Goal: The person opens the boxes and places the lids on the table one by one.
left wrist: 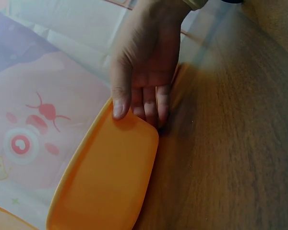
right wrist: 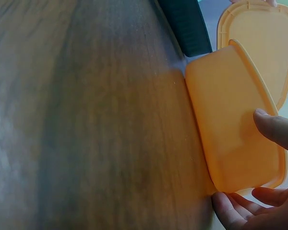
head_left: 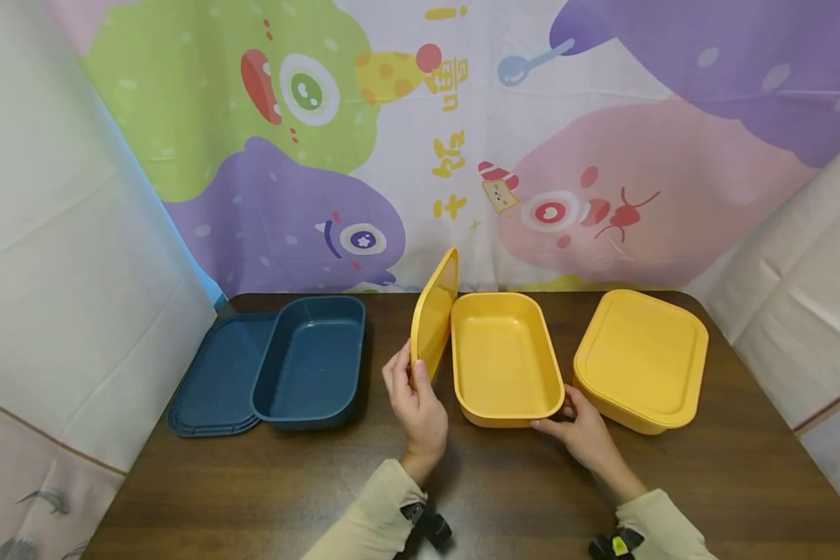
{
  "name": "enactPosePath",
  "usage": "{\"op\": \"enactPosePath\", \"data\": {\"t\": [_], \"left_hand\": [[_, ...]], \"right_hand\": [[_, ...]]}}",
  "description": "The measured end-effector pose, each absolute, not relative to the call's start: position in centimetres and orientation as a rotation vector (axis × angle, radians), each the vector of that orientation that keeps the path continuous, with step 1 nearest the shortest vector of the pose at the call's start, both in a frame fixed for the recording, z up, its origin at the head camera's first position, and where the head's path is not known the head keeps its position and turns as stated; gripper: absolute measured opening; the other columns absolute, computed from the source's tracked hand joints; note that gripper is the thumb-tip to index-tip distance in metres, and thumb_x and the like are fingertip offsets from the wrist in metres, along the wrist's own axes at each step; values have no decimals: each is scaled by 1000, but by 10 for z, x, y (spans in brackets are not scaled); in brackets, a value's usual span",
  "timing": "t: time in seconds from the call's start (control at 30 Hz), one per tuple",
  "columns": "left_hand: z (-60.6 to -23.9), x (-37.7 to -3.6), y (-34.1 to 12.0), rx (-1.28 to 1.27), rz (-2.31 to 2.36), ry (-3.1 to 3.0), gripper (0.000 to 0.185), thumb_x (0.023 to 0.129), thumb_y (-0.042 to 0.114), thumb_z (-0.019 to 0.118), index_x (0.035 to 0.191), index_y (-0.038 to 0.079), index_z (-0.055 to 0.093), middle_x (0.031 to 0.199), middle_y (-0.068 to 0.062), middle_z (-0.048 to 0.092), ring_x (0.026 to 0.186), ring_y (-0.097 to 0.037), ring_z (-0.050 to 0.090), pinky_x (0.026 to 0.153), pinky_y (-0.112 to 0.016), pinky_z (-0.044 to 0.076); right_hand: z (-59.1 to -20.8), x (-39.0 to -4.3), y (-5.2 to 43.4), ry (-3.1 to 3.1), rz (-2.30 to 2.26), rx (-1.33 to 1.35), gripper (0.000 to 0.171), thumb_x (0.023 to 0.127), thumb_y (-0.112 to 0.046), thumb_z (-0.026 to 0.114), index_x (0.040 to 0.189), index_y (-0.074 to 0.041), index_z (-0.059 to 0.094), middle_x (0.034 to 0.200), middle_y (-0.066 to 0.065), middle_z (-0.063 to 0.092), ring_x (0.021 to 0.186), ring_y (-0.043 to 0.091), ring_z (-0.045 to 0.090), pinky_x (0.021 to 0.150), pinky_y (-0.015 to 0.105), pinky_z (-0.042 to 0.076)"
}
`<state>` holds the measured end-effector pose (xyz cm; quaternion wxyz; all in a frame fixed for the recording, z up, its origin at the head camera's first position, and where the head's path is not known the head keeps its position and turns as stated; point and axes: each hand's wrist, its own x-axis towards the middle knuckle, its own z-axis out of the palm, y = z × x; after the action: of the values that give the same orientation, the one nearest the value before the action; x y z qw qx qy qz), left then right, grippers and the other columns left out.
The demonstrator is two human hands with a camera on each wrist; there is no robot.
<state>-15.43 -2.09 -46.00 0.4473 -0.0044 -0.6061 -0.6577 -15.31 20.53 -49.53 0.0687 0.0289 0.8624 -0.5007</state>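
In the head view, my left hand (head_left: 417, 412) pinches the near end of a yellow lid (head_left: 435, 315), which stands tilted on edge beside an open yellow food container (head_left: 507, 358). The left wrist view shows the thumb on one face of the lid (left wrist: 105, 167) and the fingers behind it. My right hand (head_left: 588, 435) holds the container's near right corner. From the right wrist, its thumb lies against one wall of the container (right wrist: 230, 124), with the fingers around the corner. Nothing is seen inside the container.
On the left, an open dark blue container (head_left: 311, 365) overlaps the edge of its flat blue lid (head_left: 224, 377). A lidded yellow container (head_left: 640, 358) stands right of my right hand. Behind the brown table (head_left: 504, 490) hangs a cartoon-printed cloth (head_left: 455, 257).
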Motion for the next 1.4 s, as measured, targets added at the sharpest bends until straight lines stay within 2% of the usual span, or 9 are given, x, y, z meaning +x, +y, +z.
{"op": "enactPosePath", "data": {"t": [0.07, 0.3, 0.47, 0.7, 1.07, 1.27, 1.4], "left_hand": [[-460, -154, -21, 4, -1644, -1503, 31, 99, 0, 48, 128, -4, 58, 115, -22, 49, 106, -17, 52, 94, -19, 48], [-462, -152, -20, 48, -1714, -1532, 32, 100, 5, 48, 131, 0, 57, 118, -20, 48, 106, -35, 51, 94, -19, 48], [-464, -150, -19, 59, -1735, -1547, 32, 101, 7, 48, 132, 2, 56, 119, -18, 48, 106, -34, 51, 95, -19, 47], [-467, -149, -19, 30, -1709, -1552, 32, 100, 5, 49, 131, -1, 56, 117, -21, 49, 101, -40, 51, 91, -18, 48], [-473, -142, -29, 3, -1729, -1582, 31, 98, 1, 53, 128, -4, 56, 112, -22, 52, 98, -17, 56, 85, -16, 49], [-475, -139, -35, 40, -1702, -1630, 31, 95, 0, 57, 125, -3, 58, 108, -21, 55, 96, -12, 55, 83, -18, 48], [-477, -136, -39, 69, -1688, -1663, 31, 94, 1, 59, 124, -3, 59, 105, -20, 56, 91, -11, 54, 79, -20, 48]], "right_hand": [[-496, -153, 205, 2594, -1510, 88, 86, 79, -28, 81, 146, 0, 36, 134, 24, 55, 122, 36, 56, 84, 26, 52], [-495, -152, 205, 2593, -1511, 96, 85, 79, -27, 81, 146, 0, 36, 135, 24, 54, 123, 37, 55, 84, 26, 51], [-494, -151, 205, 2590, -1518, 101, 85, 79, -26, 81, 146, 1, 35, 135, 24, 54, 123, 37, 55, 84, 26, 51], [-492, -150, 205, 2577, -1523, 103, 85, 79, -27, 81, 146, 1, 35, 135, 24, 54, 123, 36, 55, 80, 20, 50], [-494, -151, 205, 2573, -1540, 95, 84, 80, -25, 81, 146, 1, 36, 135, 24, 54, 123, 36, 55, 83, 24, 51], [-493, -151, 204, 2567, -1544, 103, 84, 79, -26, 81, 146, 1, 36, 135, 24, 54, 123, 36, 55, 85, 29, 52], [-492, -151, 204, 2567, -1542, 104, 84, 79, -27, 81, 145, 1, 37, 135, 24, 54, 122, 36, 55, 84, 28, 52]]}}
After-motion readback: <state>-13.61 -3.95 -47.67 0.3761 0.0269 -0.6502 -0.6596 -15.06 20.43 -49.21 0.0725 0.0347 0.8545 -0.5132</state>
